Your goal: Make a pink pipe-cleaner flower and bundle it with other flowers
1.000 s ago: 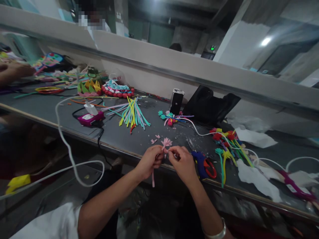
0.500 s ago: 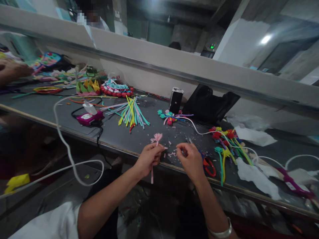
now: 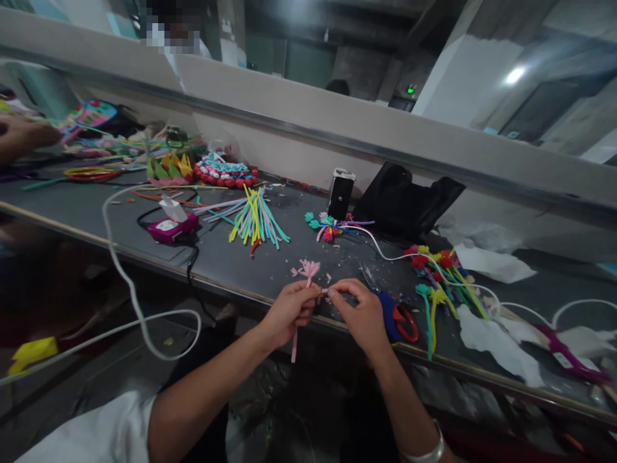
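My left hand (image 3: 289,312) is closed around the stem of a pink pipe-cleaner flower (image 3: 308,267), whose frayed head stands above the fist and whose stem hangs below it. My right hand (image 3: 359,312) is right beside it, its fingertips pinched on a small pink piece (image 3: 324,290) at the flower's stem. Both hands hover over the near edge of the grey workbench (image 3: 241,263). Scissors with blue and red handles (image 3: 398,318) lie just right of my right hand.
A bundle of coloured pipe cleaners (image 3: 255,218), a magenta device (image 3: 173,228) with a white cable (image 3: 125,276), a black box (image 3: 340,193), a black bag (image 3: 405,202), finished flowers (image 3: 438,276) and white paper (image 3: 496,347) lie on the bench. Another person's hand (image 3: 24,135) is far left.
My right hand went right toward the scissors, then came back to the flower with a small pink piece. The left hand lifted the flower slightly.
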A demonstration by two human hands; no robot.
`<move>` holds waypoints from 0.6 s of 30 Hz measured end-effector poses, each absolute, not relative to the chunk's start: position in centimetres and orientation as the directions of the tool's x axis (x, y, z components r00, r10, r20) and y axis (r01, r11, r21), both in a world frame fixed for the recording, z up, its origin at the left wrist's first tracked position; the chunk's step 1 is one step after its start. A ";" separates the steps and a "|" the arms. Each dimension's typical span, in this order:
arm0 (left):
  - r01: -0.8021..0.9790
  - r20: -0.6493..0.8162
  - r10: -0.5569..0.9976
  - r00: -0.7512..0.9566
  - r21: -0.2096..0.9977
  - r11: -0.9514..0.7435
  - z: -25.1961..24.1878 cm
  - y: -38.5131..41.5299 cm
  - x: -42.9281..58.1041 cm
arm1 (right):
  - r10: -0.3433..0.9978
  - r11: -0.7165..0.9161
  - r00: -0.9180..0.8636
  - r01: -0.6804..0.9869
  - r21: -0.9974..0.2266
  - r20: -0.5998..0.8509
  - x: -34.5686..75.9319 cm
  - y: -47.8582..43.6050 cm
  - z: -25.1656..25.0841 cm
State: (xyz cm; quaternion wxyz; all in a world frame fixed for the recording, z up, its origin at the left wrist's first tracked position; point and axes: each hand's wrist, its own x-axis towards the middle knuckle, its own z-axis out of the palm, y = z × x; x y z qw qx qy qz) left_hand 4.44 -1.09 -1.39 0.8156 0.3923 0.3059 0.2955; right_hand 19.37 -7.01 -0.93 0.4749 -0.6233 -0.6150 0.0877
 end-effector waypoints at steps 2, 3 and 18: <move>-0.235 -0.265 0.702 0.661 0.815 0.530 -1.4 -1.1 4.3 | 0.848 0.204 0.247 0.663 -0.720 0.469 19.4 -7.0 -0.9; -0.226 -0.266 0.694 0.669 0.816 0.532 -1.3 -1.1 4.3 | 0.847 0.202 0.251 0.663 -0.721 0.468 19.4 -7.0 -0.8; -0.215 -0.281 0.737 0.615 0.839 0.500 -1.1 -1.5 4.6 | 0.874 0.220 0.189 0.666 -0.712 0.447 18.6 -7.5 -0.1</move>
